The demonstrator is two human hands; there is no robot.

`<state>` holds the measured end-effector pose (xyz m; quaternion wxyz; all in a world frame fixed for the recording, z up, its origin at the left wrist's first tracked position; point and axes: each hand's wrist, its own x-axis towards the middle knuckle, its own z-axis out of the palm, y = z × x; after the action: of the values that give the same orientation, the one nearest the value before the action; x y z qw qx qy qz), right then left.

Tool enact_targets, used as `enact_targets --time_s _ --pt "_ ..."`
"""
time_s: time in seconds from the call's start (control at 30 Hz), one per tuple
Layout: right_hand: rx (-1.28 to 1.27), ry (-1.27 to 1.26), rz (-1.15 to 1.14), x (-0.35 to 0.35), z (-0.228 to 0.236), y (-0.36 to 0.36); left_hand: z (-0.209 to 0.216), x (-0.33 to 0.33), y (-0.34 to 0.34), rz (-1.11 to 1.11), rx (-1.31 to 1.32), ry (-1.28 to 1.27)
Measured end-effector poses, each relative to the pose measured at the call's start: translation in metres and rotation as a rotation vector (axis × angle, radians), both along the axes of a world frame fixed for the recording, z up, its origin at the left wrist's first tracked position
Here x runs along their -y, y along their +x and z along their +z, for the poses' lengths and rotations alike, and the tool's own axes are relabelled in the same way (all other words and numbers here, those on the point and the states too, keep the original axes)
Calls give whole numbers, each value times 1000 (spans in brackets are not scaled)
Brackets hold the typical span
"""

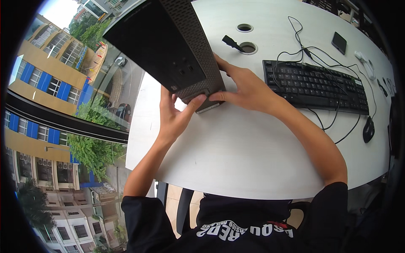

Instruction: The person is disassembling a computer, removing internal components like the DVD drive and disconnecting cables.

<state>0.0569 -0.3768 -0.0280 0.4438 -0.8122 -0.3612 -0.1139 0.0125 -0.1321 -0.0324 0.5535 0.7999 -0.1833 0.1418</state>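
gripping a black computer case point(168, 46) at its near end, left hand point(175, 116) and right hand point(244, 86) both clamped on it, tilted over the white surface point(236, 147), keyboard point(316, 84) just right.

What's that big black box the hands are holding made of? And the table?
The black computer case looks like painted sheet metal on its smooth matte side, with a probably plastic front full of tiny mesh holes. Both the left hand and right hand grip it. The white table looks like smooth laminate, faintly shiny; its core is hidden.
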Motion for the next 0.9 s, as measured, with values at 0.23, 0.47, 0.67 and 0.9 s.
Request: enact_targets --time_s 0.23,0.47,0.67,0.9 --pt "-132 -128 -151 6 5 -40 13 -60 37 -347 -311 -348" --pt "118 -159 -270 -10 1 -91 3 -73 152 -124 -125 -587" --pt "-154 -32 -84 -20 20 -148 5 -36 243 -194 -57 -514" --pt "-247 185 -147 -72 15 -140 -21 -42 268 -196 -82 -503"
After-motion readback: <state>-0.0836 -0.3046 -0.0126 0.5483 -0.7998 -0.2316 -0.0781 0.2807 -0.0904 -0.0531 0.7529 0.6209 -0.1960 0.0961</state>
